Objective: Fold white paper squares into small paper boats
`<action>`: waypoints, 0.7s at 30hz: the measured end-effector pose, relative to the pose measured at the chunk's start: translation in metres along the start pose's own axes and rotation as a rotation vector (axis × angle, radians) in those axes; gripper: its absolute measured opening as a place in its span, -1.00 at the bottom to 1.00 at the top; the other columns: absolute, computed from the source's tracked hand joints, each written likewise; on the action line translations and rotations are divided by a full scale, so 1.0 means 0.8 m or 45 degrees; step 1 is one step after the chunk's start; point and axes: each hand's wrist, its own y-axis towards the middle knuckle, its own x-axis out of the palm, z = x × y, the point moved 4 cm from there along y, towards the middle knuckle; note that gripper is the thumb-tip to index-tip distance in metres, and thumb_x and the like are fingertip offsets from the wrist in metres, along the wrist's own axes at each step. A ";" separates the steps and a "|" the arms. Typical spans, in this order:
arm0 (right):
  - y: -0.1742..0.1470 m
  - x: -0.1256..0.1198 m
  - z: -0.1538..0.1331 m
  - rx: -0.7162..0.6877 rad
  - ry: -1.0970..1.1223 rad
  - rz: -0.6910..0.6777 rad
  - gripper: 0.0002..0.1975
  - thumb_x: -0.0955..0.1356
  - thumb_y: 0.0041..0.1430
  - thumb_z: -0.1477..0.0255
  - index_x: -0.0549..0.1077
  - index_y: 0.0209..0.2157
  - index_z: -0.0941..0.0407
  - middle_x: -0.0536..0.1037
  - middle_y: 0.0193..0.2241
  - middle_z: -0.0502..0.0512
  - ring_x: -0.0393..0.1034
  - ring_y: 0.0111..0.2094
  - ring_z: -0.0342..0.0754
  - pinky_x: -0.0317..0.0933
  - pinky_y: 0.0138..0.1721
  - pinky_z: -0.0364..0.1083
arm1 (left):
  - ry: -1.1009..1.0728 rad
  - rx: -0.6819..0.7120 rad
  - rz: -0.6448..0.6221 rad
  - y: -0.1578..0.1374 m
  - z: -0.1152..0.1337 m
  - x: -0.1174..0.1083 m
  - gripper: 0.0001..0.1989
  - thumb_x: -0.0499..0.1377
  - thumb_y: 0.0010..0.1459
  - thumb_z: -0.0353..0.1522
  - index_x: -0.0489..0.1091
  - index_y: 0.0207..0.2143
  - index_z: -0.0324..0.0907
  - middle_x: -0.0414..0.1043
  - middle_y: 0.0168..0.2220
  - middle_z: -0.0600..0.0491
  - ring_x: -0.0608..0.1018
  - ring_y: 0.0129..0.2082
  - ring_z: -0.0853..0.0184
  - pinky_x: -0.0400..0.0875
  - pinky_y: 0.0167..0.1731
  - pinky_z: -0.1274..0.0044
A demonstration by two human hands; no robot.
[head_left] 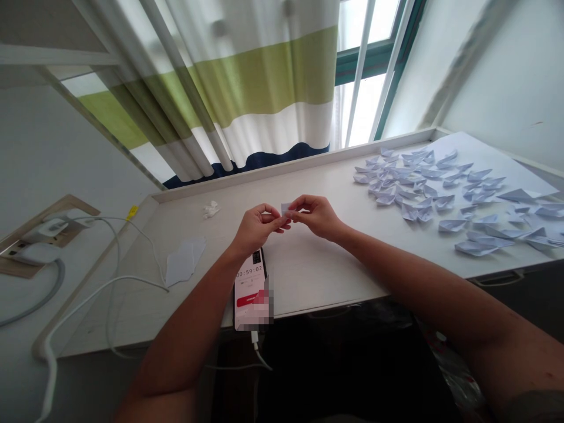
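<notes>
A small piece of white paper (285,208) is pinched between my two hands above the middle of the desk. My left hand (259,226) grips its lower left part with thumb and fingers. From the other side, my right hand (316,216) holds it between thumb and index finger. The fingertips cover most of the paper, so how it is folded cannot be made out. Many folded paper boats (414,182) lie spread over the right side of the desk. Flat white paper pieces (185,258) lie in a small stack to the left of my left forearm.
A phone (250,294) showing a timer lies at the front edge, partly under my left forearm, with a charging cable (255,341). A crumpled tissue (211,209) sits farther back. White cables run from the wall socket (39,235). A large white sheet (480,153) lies beneath some boats.
</notes>
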 end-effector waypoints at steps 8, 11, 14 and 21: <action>0.000 0.003 0.001 0.027 0.158 -0.080 -0.54 0.69 -0.01 0.09 0.57 -0.36 0.13 0.68 -0.38 0.09 0.63 -0.31 0.00 0.53 -0.19 0.06 | 0.015 0.023 0.052 0.001 0.000 -0.003 -0.49 0.61 -0.03 -0.12 0.42 -0.30 -0.18 0.72 -0.38 -0.07 0.77 -0.30 0.16 0.59 -0.20 0.37; 0.001 0.003 0.004 0.033 0.199 -0.056 -0.51 0.72 -0.07 0.12 0.53 -0.39 0.12 0.66 -0.41 0.07 0.62 -0.33 -0.01 0.53 -0.21 0.04 | -0.007 0.003 0.060 0.000 0.000 -0.002 -0.45 0.63 -0.07 -0.12 0.42 -0.28 -0.19 0.72 -0.40 -0.05 0.76 -0.33 0.17 0.58 -0.21 0.38; 0.003 0.003 0.006 0.033 0.252 -0.026 -0.45 0.75 -0.17 0.14 0.45 -0.43 0.09 0.63 -0.46 -0.01 0.60 -0.38 -0.03 0.51 -0.27 0.00 | -0.027 -0.005 0.024 0.000 0.000 0.000 -0.43 0.63 -0.08 -0.09 0.43 -0.24 -0.19 0.73 -0.38 -0.06 0.75 -0.32 0.19 0.57 -0.20 0.38; 0.003 0.004 0.010 0.050 0.313 -0.032 -0.39 0.77 -0.25 0.18 0.38 -0.43 0.08 0.60 -0.52 -0.06 0.58 -0.45 -0.07 0.47 -0.39 -0.07 | -0.048 -0.035 -0.088 0.000 -0.003 0.004 -0.44 0.62 -0.05 -0.13 0.45 -0.19 -0.20 0.74 -0.32 -0.07 0.74 -0.28 0.18 0.54 -0.18 0.36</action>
